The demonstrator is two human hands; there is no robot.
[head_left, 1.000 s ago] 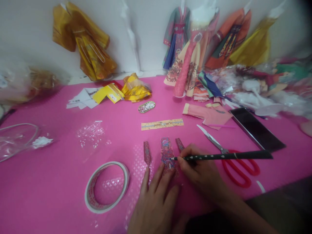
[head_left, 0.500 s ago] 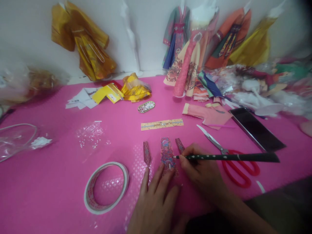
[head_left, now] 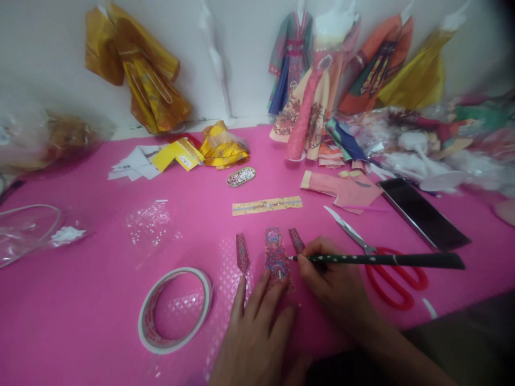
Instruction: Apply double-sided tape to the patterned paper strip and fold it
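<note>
My left hand (head_left: 257,332) lies flat with its fingers spread. Its index and middle fingertips press the lower part of a patterned strip (head_left: 276,249), and another fingertip touches the tip of a maroon pointed strip (head_left: 242,253). My right hand (head_left: 333,289) grips a dark green pencil (head_left: 362,259) with pale spots. The pencil lies nearly level, its light tip at the right edge of the patterned strip. A second maroon strip (head_left: 296,240) sits just beyond my right fingers, partly hidden by them. Farther back lies a beige patterned strip (head_left: 267,205).
Red-handled scissors (head_left: 390,276) and a black phone (head_left: 422,212) lie to the right. A tape roll (head_left: 207,292) is at the left, near a clear bag of small gems (head_left: 148,222). Pink cloth pieces (head_left: 341,187) lie behind. Dressed doll forms (head_left: 140,75) stand along the wall.
The pencil and its tip have shifted very slightly to the right in my right hand. My left hand and the strips stay in place.
</note>
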